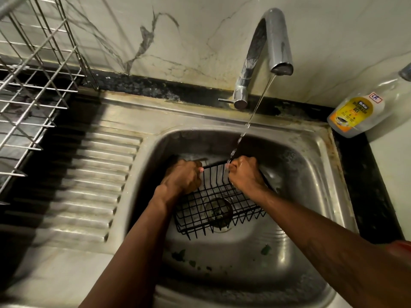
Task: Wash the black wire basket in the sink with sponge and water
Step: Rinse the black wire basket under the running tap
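At frame centre, left hand [181,177] and right hand [243,174] grip the black wire basket [213,210] rim under faucet [264,54] water in the sink [311,165].

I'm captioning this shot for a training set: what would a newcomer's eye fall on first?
The left hand and right hand, mid-frame in the steel sink, each grip the far rim of the black wire basket over the drain. A thin stream of water falls from the chrome tap onto the right hand. A yellow-labelled bottle sits on the counter at far right, a wire dish rack at far left.
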A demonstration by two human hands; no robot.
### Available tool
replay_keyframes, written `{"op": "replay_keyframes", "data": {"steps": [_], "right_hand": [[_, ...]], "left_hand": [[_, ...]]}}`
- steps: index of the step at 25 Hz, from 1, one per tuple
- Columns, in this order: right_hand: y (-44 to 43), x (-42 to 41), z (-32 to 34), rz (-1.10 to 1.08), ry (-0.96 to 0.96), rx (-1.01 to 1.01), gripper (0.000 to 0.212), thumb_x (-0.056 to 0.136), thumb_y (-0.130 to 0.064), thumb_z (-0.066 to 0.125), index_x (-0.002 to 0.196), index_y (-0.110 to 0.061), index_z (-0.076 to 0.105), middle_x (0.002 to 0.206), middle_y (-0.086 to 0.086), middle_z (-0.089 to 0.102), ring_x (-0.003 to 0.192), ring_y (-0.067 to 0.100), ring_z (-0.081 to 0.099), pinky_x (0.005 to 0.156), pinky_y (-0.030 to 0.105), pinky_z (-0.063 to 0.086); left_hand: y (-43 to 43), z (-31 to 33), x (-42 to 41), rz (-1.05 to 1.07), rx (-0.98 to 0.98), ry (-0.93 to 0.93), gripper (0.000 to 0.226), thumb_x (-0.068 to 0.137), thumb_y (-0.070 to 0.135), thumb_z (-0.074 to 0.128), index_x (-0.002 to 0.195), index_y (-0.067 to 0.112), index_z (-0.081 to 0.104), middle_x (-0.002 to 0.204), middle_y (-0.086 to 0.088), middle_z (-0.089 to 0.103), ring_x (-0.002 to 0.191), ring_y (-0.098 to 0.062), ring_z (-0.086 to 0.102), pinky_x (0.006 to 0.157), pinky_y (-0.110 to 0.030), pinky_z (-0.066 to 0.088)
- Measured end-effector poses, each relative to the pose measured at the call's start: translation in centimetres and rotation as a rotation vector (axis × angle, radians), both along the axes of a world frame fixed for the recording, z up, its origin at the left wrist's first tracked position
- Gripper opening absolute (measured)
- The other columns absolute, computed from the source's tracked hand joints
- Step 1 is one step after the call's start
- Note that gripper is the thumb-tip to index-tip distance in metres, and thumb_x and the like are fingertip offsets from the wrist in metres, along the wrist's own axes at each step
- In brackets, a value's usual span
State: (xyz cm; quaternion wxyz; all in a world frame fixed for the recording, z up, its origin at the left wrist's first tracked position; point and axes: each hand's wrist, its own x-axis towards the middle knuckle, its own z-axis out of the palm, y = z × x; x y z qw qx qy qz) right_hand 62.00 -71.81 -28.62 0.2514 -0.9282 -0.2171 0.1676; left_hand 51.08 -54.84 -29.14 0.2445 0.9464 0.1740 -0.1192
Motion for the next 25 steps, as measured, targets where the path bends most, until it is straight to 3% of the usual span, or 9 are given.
{"op": "replay_keyframes", "data": {"steps": [2, 4, 7, 9, 12, 14, 17, 20, 25], "right_hand": [[0.1, 0.3, 0.8, 0.084, 0.043, -0.028, 0.023, 0.097, -0.013, 0.063, 0.074, -0.011, 0.063, 0.073, -0.005, 0.058, 0.069, 0.014, 0.062, 0.068, 0.032, 0.055], [0.3, 0.5, 0.9, 0.153, 0.060, -0.076, 0.011, 0.099, -0.014, 0.061, 0.092, -0.009, 0.066, 0.081, -0.008, 0.051, 0.074, 0.006, 0.053, 0.070, 0.022, 0.047], [0.6, 0.7, -0.4, 0.125, -0.013, -0.001, 0.025, 0.097, -0.024, 0.064, 0.073, -0.019, 0.070, 0.074, 0.003, 0.062, 0.066, 0.011, 0.061, 0.065, 0.028, 0.050], [0.5, 0.6, -1.0, 0.225, -0.027, 0.032, 0.024, 0.093, -0.023, 0.062, 0.073, -0.017, 0.073, 0.072, 0.005, 0.068, 0.064, 0.016, 0.066, 0.062, 0.034, 0.056], [0.9, 0.0, -0.7, 0.364, -0.042, 0.060, 0.020, 0.088, -0.018, 0.062, 0.072, -0.015, 0.073, 0.067, 0.003, 0.068, 0.060, 0.017, 0.063, 0.058, 0.033, 0.051], [0.3, -0.2, -0.4, 0.285, -0.147, 0.121, 0.013, 0.090, -0.019, 0.068, 0.081, -0.019, 0.077, 0.074, 0.001, 0.071, 0.066, 0.016, 0.064, 0.064, 0.032, 0.053], [-1.7, 0.1, -1.2, 0.150, -0.453, 0.139, 0.009, 0.091, -0.020, 0.073, 0.096, -0.016, 0.079, 0.093, 0.003, 0.074, 0.083, 0.020, 0.062, 0.078, 0.031, 0.049], [-2.2, 0.1, -0.9, 0.205, -0.336, 0.033, 0.024, 0.098, -0.029, 0.064, 0.118, -0.021, 0.075, 0.115, 0.003, 0.074, 0.101, 0.024, 0.064, 0.082, 0.031, 0.052], [-0.5, 1.8, -0.1, 0.322, -0.094, 0.004, 0.030, 0.101, -0.038, 0.057, 0.126, -0.028, 0.070, 0.121, 0.002, 0.073, 0.107, 0.024, 0.069, 0.091, 0.040, 0.057]], "left_hand": [[0.2, 0.3, 0.2, 0.009, -0.013, 0.043, 0.030, 0.101, 0.035, 0.049, 0.075, 0.024, 0.057, 0.075, 0.004, 0.061, 0.068, -0.016, 0.061, 0.060, -0.027, 0.046], [0.5, 0.7, 0.2, 0.010, 0.013, 0.107, 0.031, 0.100, 0.040, 0.050, 0.082, 0.021, 0.067, 0.079, 0.002, 0.065, 0.070, -0.015, 0.062, 0.066, -0.029, 0.052], [0.2, 1.3, 0.4, -0.021, 0.099, 0.066, 0.035, 0.093, 0.049, 0.050, 0.093, 0.020, 0.070, 0.091, -0.007, 0.068, 0.079, -0.026, 0.066, 0.074, -0.033, 0.057], [-0.6, 1.3, 0.8, -0.063, 0.091, -0.038, 0.039, 0.092, 0.051, 0.044, 0.108, 0.023, 0.065, 0.099, -0.011, 0.070, 0.089, -0.033, 0.067, 0.079, -0.038, 0.058], [-2.1, 0.8, 1.6, -0.143, 0.085, -0.085, 0.033, 0.099, 0.043, 0.041, 0.117, 0.020, 0.057, 0.107, -0.016, 0.069, 0.099, -0.038, 0.064, 0.083, -0.041, 0.054], [-2.6, 0.7, 1.8, -0.149, 0.074, -0.071, 0.028, 0.096, 0.032, 0.048, 0.112, 0.014, 0.061, 0.099, -0.017, 0.069, 0.095, -0.038, 0.064, 0.077, -0.038, 0.051], [-2.6, 0.8, 1.6, -0.070, 0.018, -0.086, 0.026, 0.082, 0.030, 0.049, 0.077, 0.009, 0.065, 0.071, -0.009, 0.065, 0.069, -0.030, 0.063, 0.062, -0.033, 0.053], [-3.5, 0.8, 1.3, 0.095, -0.112, -0.107, 0.038, 0.095, 0.034, 0.044, 0.076, 0.007, 0.062, 0.072, -0.008, 0.065, 0.063, -0.026, 0.063, 0.062, -0.033, 0.055], [-4.2, 1.8, 0.5, 0.119, 0.188, -0.135, 0.040, 0.104, 0.039, 0.037, 0.094, 0.013, 0.066, 0.082, -0.007, 0.060, 0.083, -0.031, 0.065, 0.068, -0.034, 0.046]]}}
